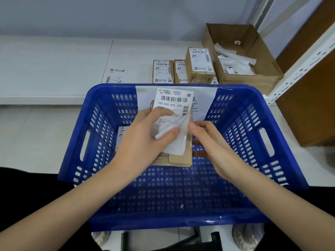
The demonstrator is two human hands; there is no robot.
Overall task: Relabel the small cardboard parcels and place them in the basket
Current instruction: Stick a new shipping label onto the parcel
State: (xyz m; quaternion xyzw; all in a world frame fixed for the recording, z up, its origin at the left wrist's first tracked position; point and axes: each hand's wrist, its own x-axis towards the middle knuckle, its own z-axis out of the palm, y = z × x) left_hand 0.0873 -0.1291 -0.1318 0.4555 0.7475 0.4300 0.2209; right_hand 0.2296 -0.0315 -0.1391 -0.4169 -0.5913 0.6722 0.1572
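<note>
The left hand (145, 140) grips the small cardboard parcel (179, 156) and pinches the curled lower corner of the label (172, 105) under its thumb, while the right hand (210, 140), fingers curled, seems to nip the backing sheet (176, 142) at the parcel's right edge. Held above the middle of the blue basket (235, 142), the parcel looks light and stiff, best gripped by its sides. The label is thin, floppy and sticky, so it is likely best handled by a free corner.
</note>
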